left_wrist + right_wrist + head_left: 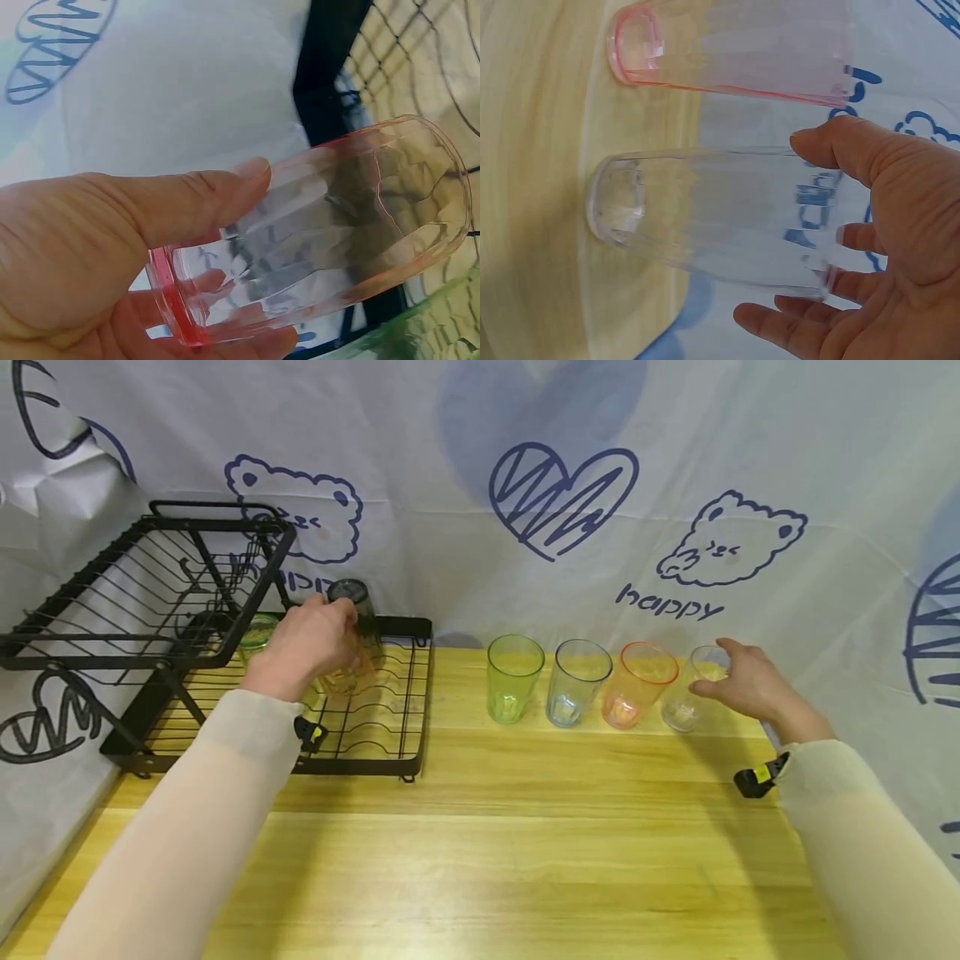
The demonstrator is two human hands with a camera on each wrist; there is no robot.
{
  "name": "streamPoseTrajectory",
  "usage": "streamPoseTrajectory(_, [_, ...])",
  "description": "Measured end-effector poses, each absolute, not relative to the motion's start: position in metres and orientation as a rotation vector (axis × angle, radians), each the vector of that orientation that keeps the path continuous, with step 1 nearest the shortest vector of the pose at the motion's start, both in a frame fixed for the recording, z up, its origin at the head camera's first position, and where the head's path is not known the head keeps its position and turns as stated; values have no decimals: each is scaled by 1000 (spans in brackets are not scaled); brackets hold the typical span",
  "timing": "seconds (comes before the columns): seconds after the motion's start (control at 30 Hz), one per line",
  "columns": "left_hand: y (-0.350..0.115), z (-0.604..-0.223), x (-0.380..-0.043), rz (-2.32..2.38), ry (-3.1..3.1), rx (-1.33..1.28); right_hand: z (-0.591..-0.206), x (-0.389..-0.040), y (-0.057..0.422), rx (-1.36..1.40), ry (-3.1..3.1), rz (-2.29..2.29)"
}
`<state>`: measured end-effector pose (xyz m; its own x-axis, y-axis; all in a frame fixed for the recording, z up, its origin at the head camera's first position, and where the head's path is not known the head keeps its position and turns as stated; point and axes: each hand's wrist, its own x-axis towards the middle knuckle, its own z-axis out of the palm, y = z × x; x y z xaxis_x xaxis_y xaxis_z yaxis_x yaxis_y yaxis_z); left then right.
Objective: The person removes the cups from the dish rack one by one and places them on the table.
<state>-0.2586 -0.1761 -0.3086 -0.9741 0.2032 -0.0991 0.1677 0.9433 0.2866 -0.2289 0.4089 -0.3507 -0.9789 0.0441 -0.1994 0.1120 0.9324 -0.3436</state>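
At two o'clock, the right hand (753, 685) is spread around the clear glass (720, 214); a knock could topple it. At eleven o'clock, the left hand (306, 645) grips the inverted pink glass (352, 225) over the drying rack (352, 767); slippage could strike the dark glass (352, 594).

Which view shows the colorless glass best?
Right wrist: the colorless glass is large and central, visible from base to rim, with the right grip around the rim end. Head shows it smaller, beside the standing pink glass, partly covered by that grip. Left wrist doesn't show it.
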Motion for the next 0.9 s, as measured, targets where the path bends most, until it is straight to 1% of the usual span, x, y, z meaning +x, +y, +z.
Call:
streamPoseTrajectory(0.17, [-173, -298, -247, 464, 3004, 275, -337, -221, 410, 106, 2948, -536])
streamPoseTrajectory(0.37, [-171, -293, -221, 649, 3031, 216, -322, -210, 397, 116, 3046, -594])
streamPoseTrajectory(0.67, [-170, -295, -182, 1004, 2936, 189, -321, -189, 346, 97, 3258, -836])
streamPoseTrajectory(0.8, [-167, -306, -169, 1183, 2845, 211, -324, -177, 320, 113, 3325, -1009])
streamPoseTrajectory(0.9, [-162, -319, -161, 1365, 2749, 229, -329, -171, 300, 65, 3357, -1135])
